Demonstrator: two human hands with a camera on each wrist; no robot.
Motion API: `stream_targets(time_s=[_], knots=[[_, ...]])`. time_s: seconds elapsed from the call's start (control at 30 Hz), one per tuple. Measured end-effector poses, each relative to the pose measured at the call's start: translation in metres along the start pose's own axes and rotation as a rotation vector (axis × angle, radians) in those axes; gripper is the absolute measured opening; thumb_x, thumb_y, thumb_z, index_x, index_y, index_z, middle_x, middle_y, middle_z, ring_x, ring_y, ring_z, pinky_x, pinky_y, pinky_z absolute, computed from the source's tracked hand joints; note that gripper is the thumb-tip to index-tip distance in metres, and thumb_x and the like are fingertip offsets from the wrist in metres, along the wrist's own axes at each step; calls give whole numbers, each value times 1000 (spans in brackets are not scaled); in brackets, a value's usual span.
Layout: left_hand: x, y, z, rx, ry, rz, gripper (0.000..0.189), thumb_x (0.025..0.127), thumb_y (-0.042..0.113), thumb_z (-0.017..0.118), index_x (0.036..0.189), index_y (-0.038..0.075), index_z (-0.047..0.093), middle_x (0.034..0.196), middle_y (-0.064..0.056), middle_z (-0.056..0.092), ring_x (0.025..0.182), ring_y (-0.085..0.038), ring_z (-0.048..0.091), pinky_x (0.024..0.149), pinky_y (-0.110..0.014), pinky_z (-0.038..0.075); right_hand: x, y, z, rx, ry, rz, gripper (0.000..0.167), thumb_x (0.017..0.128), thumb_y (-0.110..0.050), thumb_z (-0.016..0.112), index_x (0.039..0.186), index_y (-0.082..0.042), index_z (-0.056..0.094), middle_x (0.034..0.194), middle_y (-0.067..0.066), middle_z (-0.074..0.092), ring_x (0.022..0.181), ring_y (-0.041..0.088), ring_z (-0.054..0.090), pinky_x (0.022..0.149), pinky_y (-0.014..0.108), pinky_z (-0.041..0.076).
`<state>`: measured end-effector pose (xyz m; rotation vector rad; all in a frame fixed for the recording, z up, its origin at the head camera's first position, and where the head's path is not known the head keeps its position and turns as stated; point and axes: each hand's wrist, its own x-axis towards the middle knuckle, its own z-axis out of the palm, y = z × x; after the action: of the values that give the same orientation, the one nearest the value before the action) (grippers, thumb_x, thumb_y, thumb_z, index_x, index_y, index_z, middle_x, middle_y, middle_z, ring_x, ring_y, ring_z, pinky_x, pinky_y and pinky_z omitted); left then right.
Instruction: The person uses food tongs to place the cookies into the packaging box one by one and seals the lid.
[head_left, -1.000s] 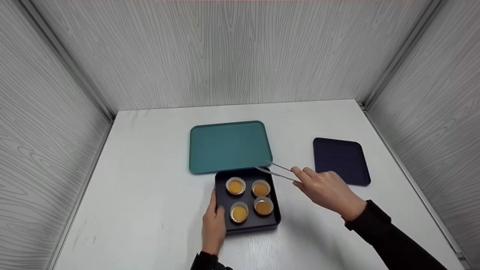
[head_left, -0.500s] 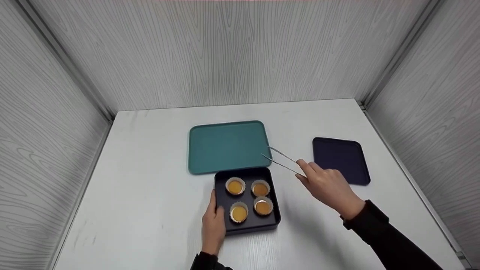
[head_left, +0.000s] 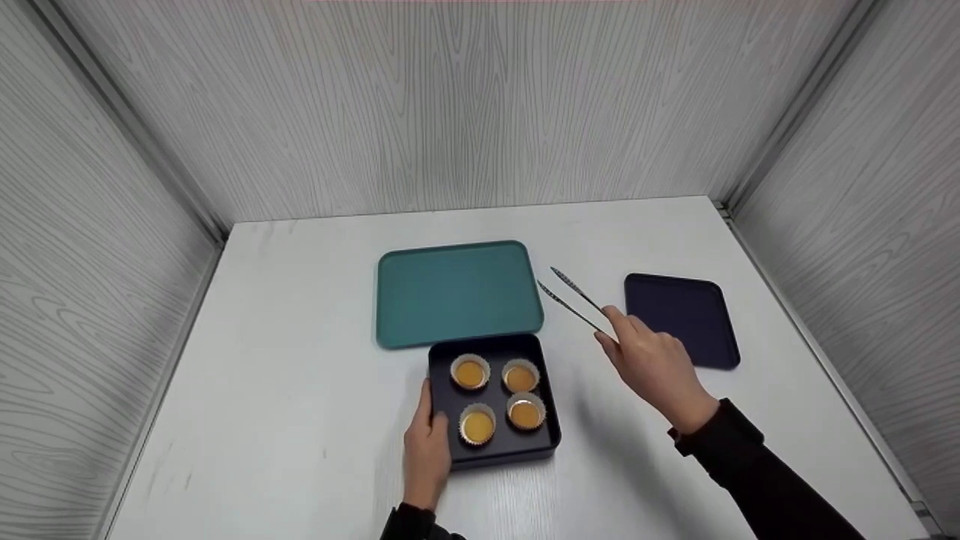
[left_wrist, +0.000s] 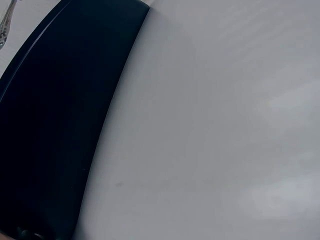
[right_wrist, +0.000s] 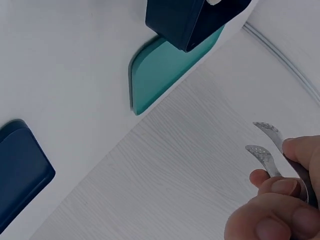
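My left hand (head_left: 427, 454) grips the left side of a deep dark-blue pan (head_left: 504, 455), its thumb at the rim. Inside the pan stand several small fluted cups with yellow filling, like egg tarts, among them a front-left tart (head_left: 478, 425). In the left wrist view the pan's dark side wall (left_wrist: 65, 110) fills the left; most of the hand is out of sight there. My right hand (head_left: 652, 367) holds metal tongs (head_left: 574, 289) in the air, right of the teal tray. The tongs' tips (right_wrist: 260, 151) stand apart with nothing between them in the right wrist view.
A flat teal tray (head_left: 457, 292) lies just behind the pan. To the right, a smaller dark-blue tray (head_left: 682, 319) lies partly behind my right hand. White wood-grain panels (head_left: 480, 105) wall in the white table (head_left: 300, 360) at the back and sides.
My right hand has drawn the tongs up and away from the pan's back right corner, to beside the teal tray. The left hand, pan and tarts have stayed put.
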<state>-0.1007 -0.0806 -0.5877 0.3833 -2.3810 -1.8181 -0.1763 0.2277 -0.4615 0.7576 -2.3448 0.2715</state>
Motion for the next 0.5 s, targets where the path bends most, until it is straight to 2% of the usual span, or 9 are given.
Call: stream_targets(time_s=[0.17,0.27,0.5], knots=[[1,-1,1,1,3,6,58,105,8,43,162,8,30,165,-11,33,152,-29,30,121,-49,30,-2,3,10,1,15,81,37,93,-15,76,123,4,63,75,14,63,41,29,51,33,42,42],[1,-1,1,12,2,7,58,105,9,43,162,8,31,165,-11,33,151,-29,31,120,-49,31,-5,4,16,3,17,134,37,94,-15,74,124,5,63,74,15,63,43,32,53,35,46,44],[-1,0,0,16,5,-4,58,105,11,43,162,11,31,164,-9,34,149,-28,36,118,-48,35,-11,5,29,50,-48,290,36,98,-16,70,125,7,63,83,23,68,57,40,65,43,51,51]])
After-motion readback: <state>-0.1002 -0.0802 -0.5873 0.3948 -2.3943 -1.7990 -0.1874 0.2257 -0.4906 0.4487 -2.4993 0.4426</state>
